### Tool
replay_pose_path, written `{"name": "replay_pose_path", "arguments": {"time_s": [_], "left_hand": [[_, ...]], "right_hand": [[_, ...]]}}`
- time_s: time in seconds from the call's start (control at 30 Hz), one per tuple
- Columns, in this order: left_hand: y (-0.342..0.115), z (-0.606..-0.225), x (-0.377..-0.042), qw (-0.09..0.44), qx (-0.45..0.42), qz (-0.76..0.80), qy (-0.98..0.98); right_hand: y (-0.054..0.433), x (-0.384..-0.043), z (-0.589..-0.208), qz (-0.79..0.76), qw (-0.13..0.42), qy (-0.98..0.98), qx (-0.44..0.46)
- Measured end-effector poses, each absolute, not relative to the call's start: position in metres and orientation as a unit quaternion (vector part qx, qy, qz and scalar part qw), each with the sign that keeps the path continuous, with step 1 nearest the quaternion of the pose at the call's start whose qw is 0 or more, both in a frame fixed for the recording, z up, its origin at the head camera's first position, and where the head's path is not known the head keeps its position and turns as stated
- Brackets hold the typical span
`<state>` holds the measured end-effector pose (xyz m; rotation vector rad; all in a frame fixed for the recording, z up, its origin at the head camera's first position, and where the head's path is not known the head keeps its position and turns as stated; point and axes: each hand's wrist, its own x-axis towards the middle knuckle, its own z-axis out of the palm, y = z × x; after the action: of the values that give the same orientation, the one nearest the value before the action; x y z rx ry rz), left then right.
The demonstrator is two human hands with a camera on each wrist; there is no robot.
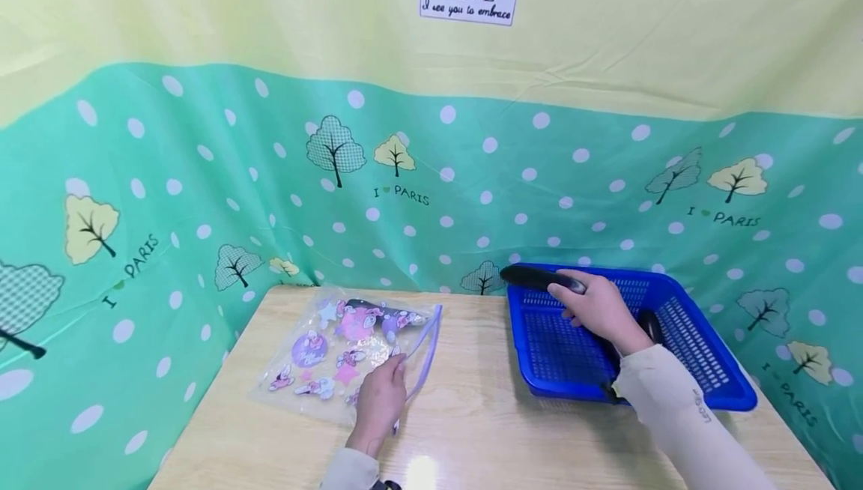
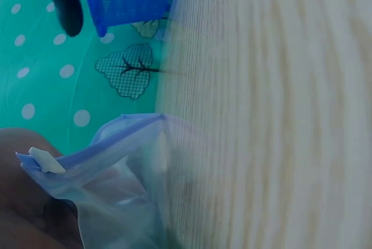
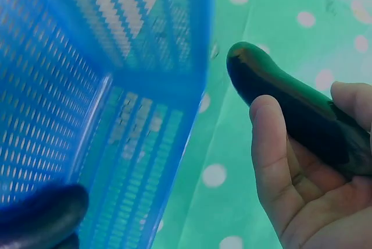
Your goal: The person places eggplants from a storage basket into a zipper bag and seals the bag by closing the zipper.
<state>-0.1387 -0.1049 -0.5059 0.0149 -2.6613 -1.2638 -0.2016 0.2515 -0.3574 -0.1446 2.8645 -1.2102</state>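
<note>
My right hand (image 1: 600, 310) grips a dark eggplant (image 1: 529, 278) by its stem end, with the rounded end pointing left past the back left rim of a blue plastic basket (image 1: 573, 392). The right wrist view shows the held eggplant (image 3: 290, 100) between thumb and fingers, outside the basket wall. On the left, my left hand (image 1: 379, 400) pinches the mouth edge of a clear zip bag (image 1: 347, 374) with cartoon prints. The bag's purple zip strip (image 2: 110, 143) stands parted, a white slider (image 2: 46, 160) near the hand. A dark eggplant (image 1: 367, 309) lies inside the bag.
More dark eggplants lie in the basket, one (image 1: 650, 325) partly hidden by my right wrist and one (image 3: 43, 217) low in the right wrist view. The light wooden table (image 1: 465, 392) backs onto a green and yellow printed curtain (image 1: 445, 228).
</note>
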Motion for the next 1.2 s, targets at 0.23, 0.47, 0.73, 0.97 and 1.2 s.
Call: {"name": "replay_pose_path", "arguments": {"time_s": [0.23,0.47,0.73,0.97,1.2], "left_hand": [[-0.106,-0.507,-0.139,0.111,0.01,-0.419,-0.901],[-0.106,-0.506,-0.135,0.104,0.012,-0.433,-0.895],[-0.107,-0.503,-0.136,0.135,0.011,-0.421,-0.897],[-0.107,-0.501,-0.137,0.133,0.017,-0.42,-0.898],[-0.105,-0.502,-0.137,0.13,0.02,-0.419,-0.898]], "right_hand": [[0.217,-0.176,-0.361,-0.42,0.02,0.906,-0.045],[0.176,-0.151,-0.377,-0.468,0.018,0.882,-0.048],[0.135,-0.135,-0.398,-0.496,0.032,0.865,-0.061],[0.112,-0.132,-0.428,-0.495,0.049,0.861,-0.106],[0.093,-0.145,-0.466,-0.493,0.037,0.863,-0.1]]}}
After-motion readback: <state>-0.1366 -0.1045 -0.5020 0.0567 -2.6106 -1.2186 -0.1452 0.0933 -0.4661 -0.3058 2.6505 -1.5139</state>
